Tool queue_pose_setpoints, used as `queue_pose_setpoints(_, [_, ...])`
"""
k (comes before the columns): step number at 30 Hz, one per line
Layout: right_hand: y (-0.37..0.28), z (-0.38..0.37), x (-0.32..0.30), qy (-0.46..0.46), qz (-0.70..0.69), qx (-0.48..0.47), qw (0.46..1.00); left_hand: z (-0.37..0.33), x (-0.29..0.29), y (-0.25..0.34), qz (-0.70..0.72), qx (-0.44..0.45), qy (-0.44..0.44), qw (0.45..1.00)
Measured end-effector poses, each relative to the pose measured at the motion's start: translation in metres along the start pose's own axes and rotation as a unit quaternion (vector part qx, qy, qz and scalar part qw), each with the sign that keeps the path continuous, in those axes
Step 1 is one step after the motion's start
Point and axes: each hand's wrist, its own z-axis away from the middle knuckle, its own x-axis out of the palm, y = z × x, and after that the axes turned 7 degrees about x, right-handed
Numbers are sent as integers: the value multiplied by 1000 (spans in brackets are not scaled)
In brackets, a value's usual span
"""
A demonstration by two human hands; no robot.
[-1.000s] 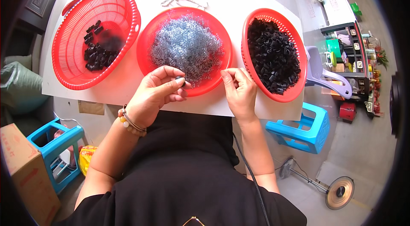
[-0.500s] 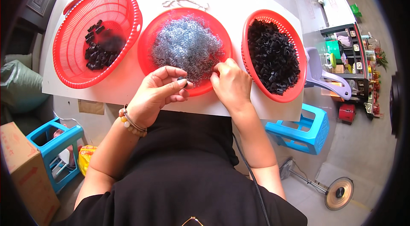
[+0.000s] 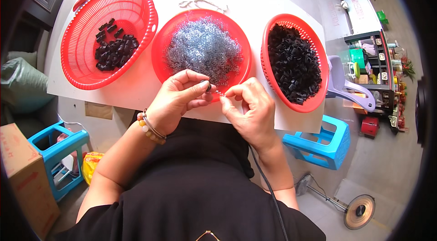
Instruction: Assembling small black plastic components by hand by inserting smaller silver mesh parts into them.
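Between the thumb and fingers of my left hand (image 3: 177, 99) is a small black plastic piece (image 3: 209, 88). My right hand (image 3: 253, 112) pinches a tiny silvery spring (image 3: 220, 94) just beside it, over the near rim of a red basin (image 3: 158, 56). That basin holds a heap of small metal springs (image 3: 200, 43). To the left stands a red basket (image 3: 68, 54) with a small pile of black pieces (image 3: 116, 53). Another red basket (image 3: 267, 75) on the right is full of black plastic pieces (image 3: 293, 63).
The baskets stand on a white table (image 3: 136, 97). A string (image 3: 202, 3) lies behind the basin. Past the right basket is a pale purple scoop-like plastic thing (image 3: 348, 86). Blue stools (image 3: 318, 143) and a cardboard box (image 3: 25, 177) are below the table's level.
My right hand has come up from the basin's near right edge toward my left hand, with a spring in its fingertips. The left hand still holds the black piece.
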Motion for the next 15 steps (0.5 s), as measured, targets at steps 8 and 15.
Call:
queue_pose_setpoints(8, [-4, -2, 3, -14, -18, 0, 1000, 2, 4, -1, -9, 2, 1, 1000])
queue_pose_setpoints(15, [2, -2, 2, -26, -63, 28, 997, 0, 8, -2, -2, -28, -26, 999])
